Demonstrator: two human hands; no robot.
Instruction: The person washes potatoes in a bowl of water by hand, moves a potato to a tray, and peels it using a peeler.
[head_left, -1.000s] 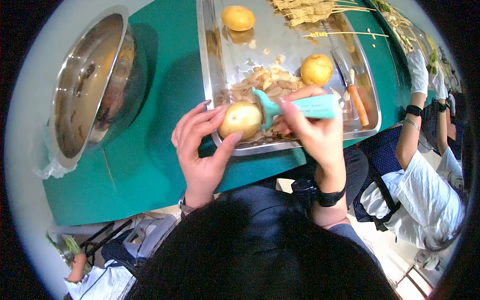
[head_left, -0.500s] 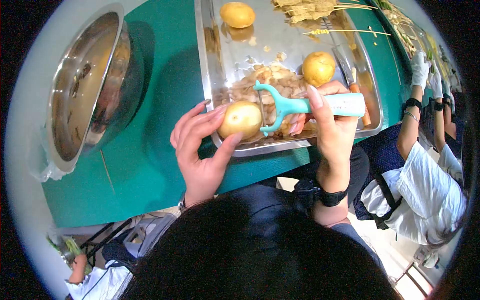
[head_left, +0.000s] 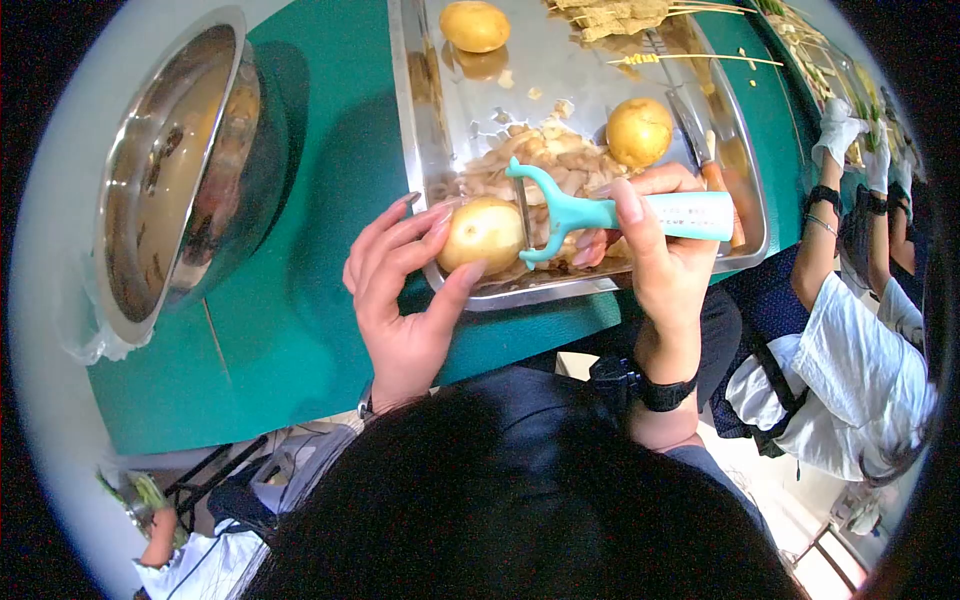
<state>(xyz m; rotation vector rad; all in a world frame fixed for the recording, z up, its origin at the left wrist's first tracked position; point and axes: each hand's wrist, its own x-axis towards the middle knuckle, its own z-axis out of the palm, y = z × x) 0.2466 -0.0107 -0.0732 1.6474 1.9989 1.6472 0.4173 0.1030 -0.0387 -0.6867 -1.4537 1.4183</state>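
Note:
My left hand (head_left: 405,290) grips a peeled, pale yellow potato (head_left: 483,238) over the near left edge of a metal tray (head_left: 560,298). In my right hand (head_left: 660,245) is a turquoise Y-shaped peeler (head_left: 575,213), held by its pale handle. The peeler's blade stands upright at the right side of the potato, touching it or very close. Below and behind the peeler lies a heap of potato peelings (head_left: 545,150). Two unpeeled potatoes rest in the tray, one potato (head_left: 640,133) right of the heap and another potato (head_left: 474,27) at the far left.
A large steel bowl (head_left: 232,160) stands tilted-looking at the left on the green table (head_left: 340,220). A knife with an orange-brown handle (head_left: 718,195) lies along the tray's right side. Skewered food (head_left: 610,18) sits at the back. People with white gloves (head_left: 838,130) work at the right.
The potato and peeler are almost where they were, with only a very slight shift. A gloved hand at the right has moved a little.

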